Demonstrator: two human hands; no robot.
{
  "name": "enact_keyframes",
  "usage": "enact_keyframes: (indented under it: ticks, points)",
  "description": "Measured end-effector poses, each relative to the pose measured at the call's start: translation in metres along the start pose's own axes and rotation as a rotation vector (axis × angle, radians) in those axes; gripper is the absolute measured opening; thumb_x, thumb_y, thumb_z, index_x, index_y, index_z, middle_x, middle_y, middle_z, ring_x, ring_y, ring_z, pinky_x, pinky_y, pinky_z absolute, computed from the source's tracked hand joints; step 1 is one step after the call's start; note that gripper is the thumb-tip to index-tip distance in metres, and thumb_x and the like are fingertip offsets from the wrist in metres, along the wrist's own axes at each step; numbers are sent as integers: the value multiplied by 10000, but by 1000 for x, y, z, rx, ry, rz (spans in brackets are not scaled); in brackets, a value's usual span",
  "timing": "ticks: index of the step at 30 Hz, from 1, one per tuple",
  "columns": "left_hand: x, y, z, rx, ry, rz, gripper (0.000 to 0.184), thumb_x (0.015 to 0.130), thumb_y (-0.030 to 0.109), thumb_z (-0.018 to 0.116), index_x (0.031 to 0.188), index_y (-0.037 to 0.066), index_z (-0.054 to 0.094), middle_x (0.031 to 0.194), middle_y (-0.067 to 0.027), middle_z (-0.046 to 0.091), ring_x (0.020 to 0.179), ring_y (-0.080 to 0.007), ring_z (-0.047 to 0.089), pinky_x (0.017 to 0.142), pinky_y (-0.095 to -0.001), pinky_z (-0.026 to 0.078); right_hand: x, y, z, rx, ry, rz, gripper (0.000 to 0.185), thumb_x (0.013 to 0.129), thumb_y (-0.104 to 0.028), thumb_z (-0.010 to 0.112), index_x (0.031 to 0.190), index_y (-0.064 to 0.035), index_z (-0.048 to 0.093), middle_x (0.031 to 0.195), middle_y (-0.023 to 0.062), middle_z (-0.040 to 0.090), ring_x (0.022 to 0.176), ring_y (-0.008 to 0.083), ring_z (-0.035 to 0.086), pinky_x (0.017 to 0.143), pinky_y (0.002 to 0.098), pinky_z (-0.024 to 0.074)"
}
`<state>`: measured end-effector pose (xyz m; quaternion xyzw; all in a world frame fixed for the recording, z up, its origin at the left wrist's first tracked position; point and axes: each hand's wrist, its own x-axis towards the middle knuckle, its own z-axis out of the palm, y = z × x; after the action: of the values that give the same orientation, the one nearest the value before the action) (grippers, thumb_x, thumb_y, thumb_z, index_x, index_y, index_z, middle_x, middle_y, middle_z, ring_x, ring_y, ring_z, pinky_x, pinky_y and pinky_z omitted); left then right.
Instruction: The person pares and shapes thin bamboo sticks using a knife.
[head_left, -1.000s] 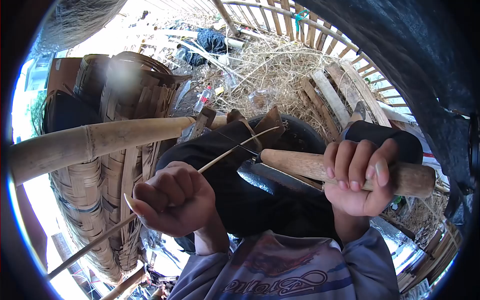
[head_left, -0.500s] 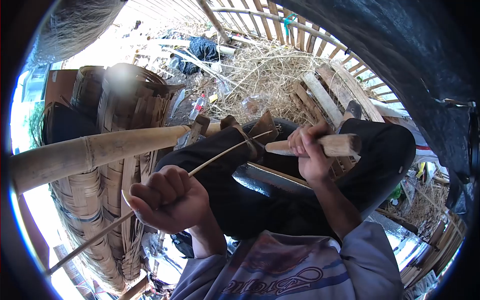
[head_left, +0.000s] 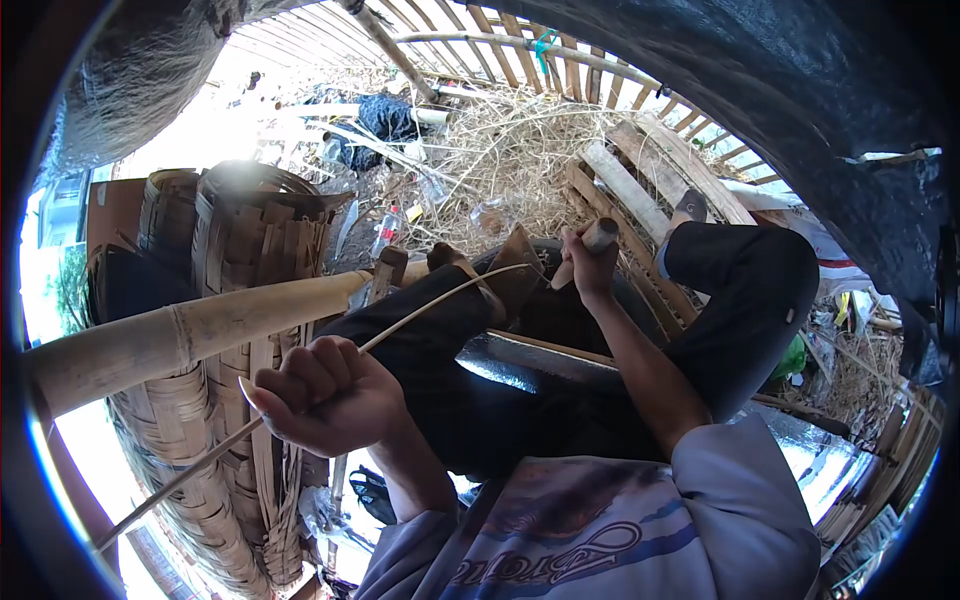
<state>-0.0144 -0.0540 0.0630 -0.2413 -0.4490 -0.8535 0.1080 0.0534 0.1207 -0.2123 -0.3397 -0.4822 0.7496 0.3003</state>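
Observation:
My left hand (head_left: pixel 325 395) is closed around a long thin bamboo strip (head_left: pixel 420 312), which runs from the lower left up to a bent tip near my knee. My right hand (head_left: pixel 592 262) grips the wooden handle (head_left: pixel 601 234) of a knife, farther forward, close to the strip's tip. Only a small part of the blade shows, at the strip's end. Beside the tip a brown pointed piece (head_left: pixel 515 272) rests against my dark-trousered leg.
A thick bamboo pole (head_left: pixel 200 330) crosses the left side in front of rolled woven bamboo (head_left: pixel 240 480). Ahead lie dry straw (head_left: pixel 540 150), planks (head_left: pixel 625 185) and a plastic bottle (head_left: pixel 386 230). A slatted fence (head_left: pixel 500 50) stands behind; dark sheeting (head_left: pixel 800 100) hangs at right.
My right hand has moved forward and to the left with the knife, along the strip toward its tip. The strip's far end now bends more. My left hand has hardly moved.

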Motion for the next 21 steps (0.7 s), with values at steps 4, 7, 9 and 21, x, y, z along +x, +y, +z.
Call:
enact_keyframes:
  ticks: [4, 7, 9, 21]
  points:
    - [2, 0, -2, -23, 53, -10, 417, 999, 314, 352, 630, 159, 237, 498, 47, 153, 436, -58, 91, 389, -245, 92, 4, -30, 6, 48, -28, -45, 161, 816, -42, 647, 744, -47, 502, 603, 26, 535, 531, 106, 538, 523, 256, 443]
    - [2, -1, 2, -30, 48, -21, 410, 1001, 319, 349, 641, 159, 239, 504, 48, 149, 443, -54, 89, 388, -241, 88, 5, -33, 11, 160, -77, -46, 146, 820, -35, 636, 758, -46, 504, 640, 39, 548, 571, 110, 548, 562, 260, 451]
    - [2, -1, 5, -1, 47, -18, 406, 1002, 322, 348, 647, 158, 239, 507, 50, 150, 445, -53, 89, 387, -239, 84, 3, -5, 4, 83, -45, -9, 135, 824, -33, 629, 768, -45, 507, 666, 43, 556, 597, 112, 556, 583, 256, 453]
    - [3, 0, 12, 123, 97, -29, 424, 1005, 310, 361, 628, 168, 227, 530, 51, 138, 476, -63, 94, 410, -253, 94, 16, 28, -13, -153, -81, 56, 86, 781, -51, 623, 780, -47, 537, 701, 61, 605, 668, 144, 616, 659, 278, 490]
